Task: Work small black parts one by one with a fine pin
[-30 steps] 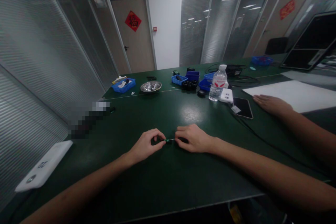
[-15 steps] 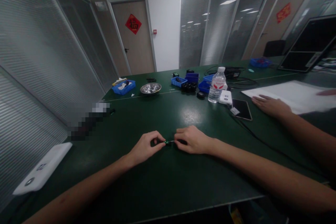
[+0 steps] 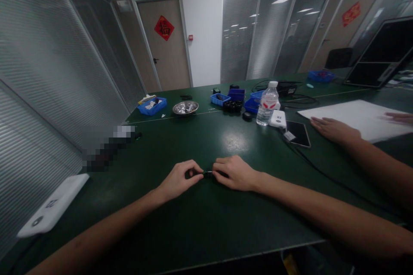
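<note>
My left hand (image 3: 180, 178) and my right hand (image 3: 234, 172) rest on the dark green table (image 3: 206, 223), fingertips almost meeting. Both are pinched on one small dark part (image 3: 207, 174) between them. The part is mostly hidden by my fingers and too small to name. Both forearms lie low over the table's near edge.
Another person's hand (image 3: 334, 129) lies flat beside a white sheet (image 3: 355, 116) at the right. A phone (image 3: 298, 133), a white box (image 3: 278, 118) and a water bottle (image 3: 267, 103) stand behind. Blue bins (image 3: 152, 105), a metal bowl (image 3: 185, 107) and a white device (image 3: 53, 206) lie around.
My hands have closed the small gap between them. The green tip and thin pin seen between the fingertips earlier no longer show. A second hand of the other person has appeared at the right edge.
</note>
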A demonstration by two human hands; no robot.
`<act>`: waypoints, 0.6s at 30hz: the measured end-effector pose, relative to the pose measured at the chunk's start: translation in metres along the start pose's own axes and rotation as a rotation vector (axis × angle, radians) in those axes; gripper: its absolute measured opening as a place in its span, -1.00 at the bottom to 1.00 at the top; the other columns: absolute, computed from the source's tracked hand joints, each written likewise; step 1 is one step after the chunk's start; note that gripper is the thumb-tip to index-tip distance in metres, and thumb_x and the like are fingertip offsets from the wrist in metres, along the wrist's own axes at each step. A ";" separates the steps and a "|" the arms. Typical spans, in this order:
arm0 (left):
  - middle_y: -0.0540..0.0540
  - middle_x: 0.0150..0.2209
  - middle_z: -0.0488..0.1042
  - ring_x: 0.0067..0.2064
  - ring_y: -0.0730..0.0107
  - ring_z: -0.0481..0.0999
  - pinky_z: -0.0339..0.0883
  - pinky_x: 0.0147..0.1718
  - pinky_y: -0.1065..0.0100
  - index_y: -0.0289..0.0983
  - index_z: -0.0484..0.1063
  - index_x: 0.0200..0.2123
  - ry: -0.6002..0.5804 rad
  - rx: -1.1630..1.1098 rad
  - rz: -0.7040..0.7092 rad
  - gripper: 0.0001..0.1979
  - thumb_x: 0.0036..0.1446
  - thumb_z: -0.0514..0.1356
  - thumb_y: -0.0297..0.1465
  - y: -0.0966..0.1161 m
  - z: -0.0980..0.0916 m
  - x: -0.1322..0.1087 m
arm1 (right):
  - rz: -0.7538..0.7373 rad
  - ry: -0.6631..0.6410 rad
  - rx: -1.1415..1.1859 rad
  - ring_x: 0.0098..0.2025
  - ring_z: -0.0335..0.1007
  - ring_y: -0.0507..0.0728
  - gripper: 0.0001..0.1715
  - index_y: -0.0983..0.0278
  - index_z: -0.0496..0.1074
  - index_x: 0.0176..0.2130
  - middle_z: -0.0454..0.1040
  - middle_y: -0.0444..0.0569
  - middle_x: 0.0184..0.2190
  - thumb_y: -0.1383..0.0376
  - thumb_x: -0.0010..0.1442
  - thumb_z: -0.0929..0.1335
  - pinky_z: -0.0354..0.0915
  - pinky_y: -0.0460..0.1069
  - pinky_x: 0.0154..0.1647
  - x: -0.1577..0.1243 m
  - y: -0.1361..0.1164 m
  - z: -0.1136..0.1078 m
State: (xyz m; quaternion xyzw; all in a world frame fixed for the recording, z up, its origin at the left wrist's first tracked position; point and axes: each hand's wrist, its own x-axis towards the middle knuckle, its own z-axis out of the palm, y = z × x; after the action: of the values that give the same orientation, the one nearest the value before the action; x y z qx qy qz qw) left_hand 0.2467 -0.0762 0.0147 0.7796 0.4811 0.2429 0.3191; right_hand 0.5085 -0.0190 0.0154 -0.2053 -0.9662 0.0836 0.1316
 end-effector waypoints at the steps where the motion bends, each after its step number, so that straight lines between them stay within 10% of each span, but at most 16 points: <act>1: -0.07 -0.13 0.53 -0.17 0.33 0.44 0.27 -0.23 0.34 -0.24 0.55 -0.09 0.000 -0.007 -0.002 -0.77 0.32 0.22 -0.24 0.000 0.000 0.000 | 0.004 0.004 0.007 -0.37 0.30 0.02 -0.70 0.28 0.45 -0.17 0.45 -0.06 -0.30 0.21 0.46 0.21 0.07 -0.06 -0.36 0.000 0.000 0.000; 18: -0.07 -0.17 0.55 -0.23 0.32 0.44 0.23 -0.24 0.31 -0.24 0.55 -0.08 0.039 -0.032 -0.074 -0.73 0.26 0.25 -0.21 0.003 -0.005 0.004 | 0.030 0.017 0.043 -0.36 0.32 0.02 -0.71 0.29 0.46 -0.13 0.46 -0.06 -0.29 0.22 0.46 0.21 0.11 -0.07 -0.36 0.001 -0.003 0.001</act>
State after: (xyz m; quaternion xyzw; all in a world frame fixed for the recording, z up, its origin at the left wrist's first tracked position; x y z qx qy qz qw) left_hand 0.2468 -0.0726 0.0205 0.7512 0.5117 0.2539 0.3306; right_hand 0.5061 -0.0213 0.0152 -0.2178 -0.9598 0.1045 0.1429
